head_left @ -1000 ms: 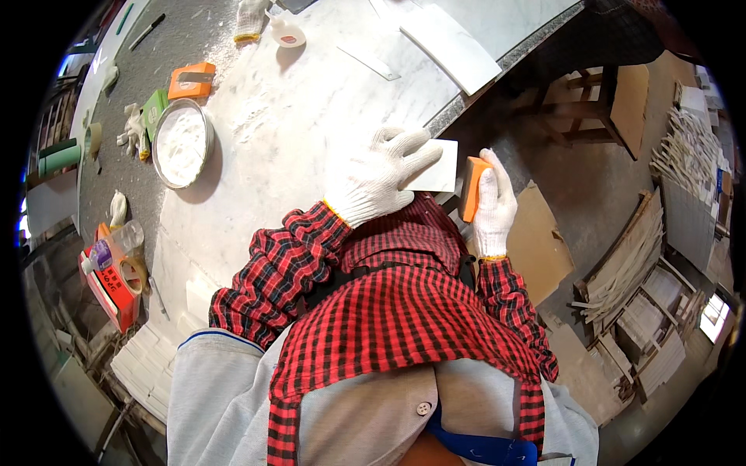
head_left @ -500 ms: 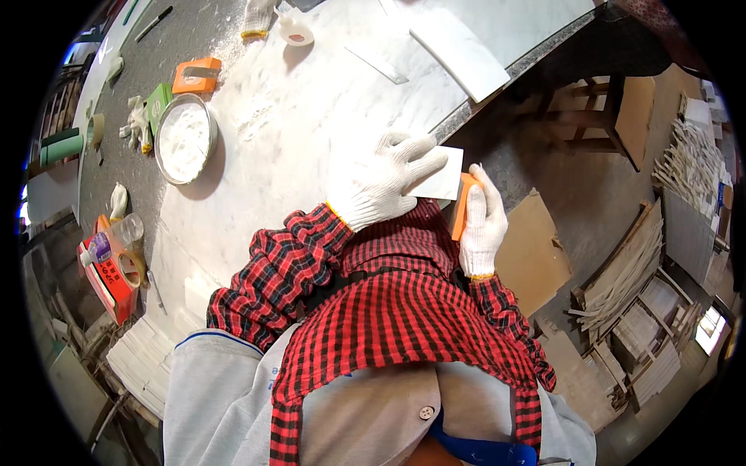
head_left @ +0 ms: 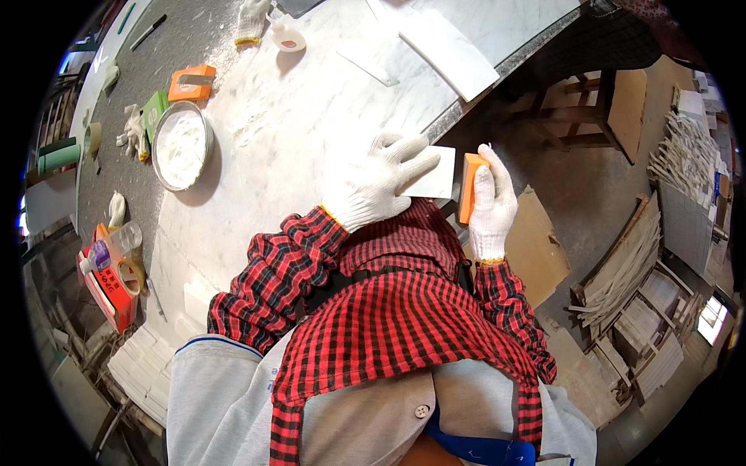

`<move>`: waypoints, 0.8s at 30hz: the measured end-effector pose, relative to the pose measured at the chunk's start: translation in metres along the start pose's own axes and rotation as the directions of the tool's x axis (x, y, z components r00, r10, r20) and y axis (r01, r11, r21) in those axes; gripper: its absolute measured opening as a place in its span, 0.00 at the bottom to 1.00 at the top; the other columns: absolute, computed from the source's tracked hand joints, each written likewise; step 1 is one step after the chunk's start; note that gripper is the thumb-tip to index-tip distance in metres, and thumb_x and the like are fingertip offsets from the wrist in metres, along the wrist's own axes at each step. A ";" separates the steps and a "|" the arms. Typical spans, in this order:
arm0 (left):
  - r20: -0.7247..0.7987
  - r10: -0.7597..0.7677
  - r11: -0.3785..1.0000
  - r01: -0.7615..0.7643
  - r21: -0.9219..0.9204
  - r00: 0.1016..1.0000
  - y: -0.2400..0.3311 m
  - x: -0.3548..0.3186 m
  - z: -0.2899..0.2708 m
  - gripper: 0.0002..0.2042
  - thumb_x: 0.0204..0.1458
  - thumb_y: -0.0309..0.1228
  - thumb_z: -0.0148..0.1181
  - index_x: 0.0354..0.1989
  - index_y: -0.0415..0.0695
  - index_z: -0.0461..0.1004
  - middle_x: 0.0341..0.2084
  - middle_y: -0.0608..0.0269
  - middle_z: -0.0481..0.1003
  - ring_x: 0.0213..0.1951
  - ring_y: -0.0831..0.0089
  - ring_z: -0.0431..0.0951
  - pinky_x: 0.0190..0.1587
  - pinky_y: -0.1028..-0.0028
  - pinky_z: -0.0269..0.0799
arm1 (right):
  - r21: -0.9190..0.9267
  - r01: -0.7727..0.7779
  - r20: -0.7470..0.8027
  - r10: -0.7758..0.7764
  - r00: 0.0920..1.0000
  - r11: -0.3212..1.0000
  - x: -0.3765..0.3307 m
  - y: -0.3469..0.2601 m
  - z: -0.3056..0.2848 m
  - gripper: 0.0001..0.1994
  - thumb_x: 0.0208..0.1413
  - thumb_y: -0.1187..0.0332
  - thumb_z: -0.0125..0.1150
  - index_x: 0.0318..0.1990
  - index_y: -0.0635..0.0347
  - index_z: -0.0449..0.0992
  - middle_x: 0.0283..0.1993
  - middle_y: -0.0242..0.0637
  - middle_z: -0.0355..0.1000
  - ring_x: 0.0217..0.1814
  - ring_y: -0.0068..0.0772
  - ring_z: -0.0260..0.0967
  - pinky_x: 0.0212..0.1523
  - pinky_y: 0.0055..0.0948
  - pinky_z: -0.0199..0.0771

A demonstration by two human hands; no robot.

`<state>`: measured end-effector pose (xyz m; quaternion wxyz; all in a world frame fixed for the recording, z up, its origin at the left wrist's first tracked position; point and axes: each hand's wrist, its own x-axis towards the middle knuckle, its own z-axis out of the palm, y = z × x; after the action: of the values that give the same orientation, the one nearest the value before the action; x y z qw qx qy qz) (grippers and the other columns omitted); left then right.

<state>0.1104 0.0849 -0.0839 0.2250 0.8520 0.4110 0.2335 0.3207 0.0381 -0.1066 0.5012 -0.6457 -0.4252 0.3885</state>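
Observation:
My left hand point(head_left: 365, 182), in a white knit glove, lies over a small white tile point(head_left: 435, 172) at the edge of the marble-topped table, holding it down with fingers and thumb. The tile's outer end sticks out past the table edge. Just right of it, apart from the tile by a narrow gap, my right hand point(head_left: 493, 203) grips an orange rectangular block point(head_left: 470, 186). The thumb and fingers of that gloved hand close around the block's outer side. What covers the block's face toward the tile cannot be made out.
On the table are a bowl of white paste point(head_left: 182, 147), an orange box point(head_left: 192, 82) with a metal blade on it, a white bottle point(head_left: 286, 36), and a long white slab point(head_left: 449, 56). A wooden stool point(head_left: 579, 113) and stacked strips point(head_left: 688, 151) stand right.
My right hand has moved up and slightly right with the orange block, widening the gap to the tile. My left hand keeps its hold on the tile; the view has shifted slightly.

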 end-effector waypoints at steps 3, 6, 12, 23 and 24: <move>0.000 -0.001 1.000 0.001 0.005 1.000 -0.001 0.003 -0.002 0.31 0.32 0.25 0.67 0.53 0.54 0.77 0.53 0.65 0.75 0.52 0.61 0.75 0.56 0.62 0.68 | -0.112 0.049 0.019 -0.047 0.999 0.993 0.008 -0.005 0.014 0.17 0.63 0.70 0.63 0.57 0.67 0.76 0.61 0.43 0.74 0.64 0.35 0.70 0.66 0.30 0.66; -0.003 -0.002 1.000 0.002 0.008 1.000 -0.002 -0.001 0.002 0.31 0.31 0.25 0.67 0.53 0.53 0.77 0.53 0.64 0.75 0.52 0.59 0.75 0.56 0.61 0.69 | 0.018 -0.053 -0.033 0.054 0.998 0.998 0.042 -0.016 0.033 0.16 0.63 0.68 0.63 0.55 0.68 0.77 0.56 0.43 0.77 0.57 0.32 0.74 0.60 0.29 0.70; -0.059 0.110 0.992 -0.105 0.072 0.992 -0.005 -0.001 0.003 0.25 0.34 0.32 0.69 0.47 0.51 0.75 0.44 0.68 0.74 0.47 0.61 0.76 0.48 0.62 0.72 | 0.012 -0.094 -0.025 0.094 0.995 0.995 -0.010 0.005 0.010 0.17 0.64 0.69 0.62 0.56 0.71 0.76 0.59 0.45 0.76 0.61 0.33 0.72 0.64 0.29 0.68; -0.092 0.094 0.996 -0.094 0.001 0.991 0.000 -0.003 0.000 0.30 0.33 0.26 0.67 0.52 0.51 0.76 0.51 0.64 0.75 0.50 0.57 0.75 0.53 0.58 0.69 | -0.149 -0.197 0.058 0.208 0.976 0.969 0.029 0.042 -0.014 0.19 0.65 0.63 0.61 0.57 0.68 0.77 0.56 0.43 0.78 0.58 0.31 0.75 0.61 0.27 0.70; -0.112 0.079 0.997 -0.080 -0.009 0.991 0.003 -0.004 -0.003 0.31 0.32 0.25 0.67 0.54 0.52 0.76 0.52 0.63 0.75 0.51 0.56 0.74 0.54 0.58 0.69 | -0.156 -0.165 0.067 0.177 0.982 0.974 0.030 0.040 -0.022 0.18 0.65 0.64 0.60 0.56 0.68 0.77 0.57 0.43 0.78 0.59 0.31 0.74 0.62 0.27 0.69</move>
<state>0.1083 0.0805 -0.0807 0.1978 0.8518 0.3871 0.2923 0.3572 0.0537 -0.1435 0.3985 -0.6995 -0.4158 0.4231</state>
